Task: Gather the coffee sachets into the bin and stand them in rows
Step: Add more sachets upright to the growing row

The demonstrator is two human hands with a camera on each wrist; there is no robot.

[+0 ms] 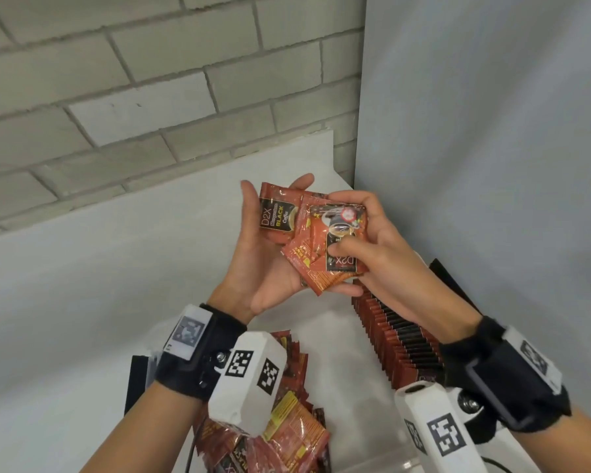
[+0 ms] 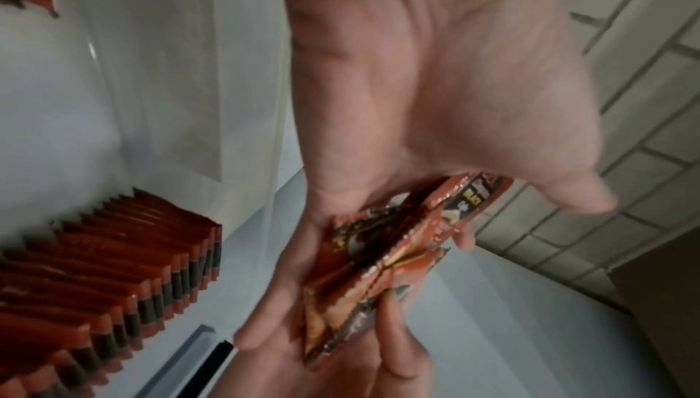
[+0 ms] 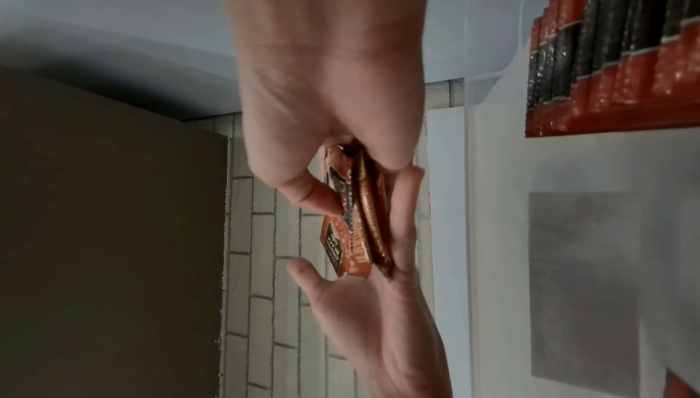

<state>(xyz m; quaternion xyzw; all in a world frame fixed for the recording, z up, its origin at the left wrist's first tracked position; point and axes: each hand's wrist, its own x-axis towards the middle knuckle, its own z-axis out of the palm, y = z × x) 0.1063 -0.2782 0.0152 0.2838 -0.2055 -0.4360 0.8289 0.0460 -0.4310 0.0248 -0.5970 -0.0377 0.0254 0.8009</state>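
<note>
Several red coffee sachets (image 1: 307, 233) are fanned out between both hands, above the clear bin (image 1: 347, 387). My left hand (image 1: 260, 264) lies palm up beneath them, fingers and thumb straight, and carries them. My right hand (image 1: 382, 247) pinches the bunch, thumb on the top sachet and fingers curled over the far edge. The left wrist view shows the sachets (image 2: 378, 270) edge-on across the left hand (image 2: 416, 90). In the right wrist view the right hand (image 3: 322, 75) clamps the sachets (image 3: 360, 219). A row of standing sachets (image 1: 400, 339) lines the bin's right side.
A loose pile of sachets (image 1: 287, 421) lies at the bin's near left, partly behind the left wrist camera. The bin sits on a white table (image 1: 82, 285) in a corner, with a brick wall (image 1: 116, 97) behind and a grey panel (image 1: 492, 131) to the right.
</note>
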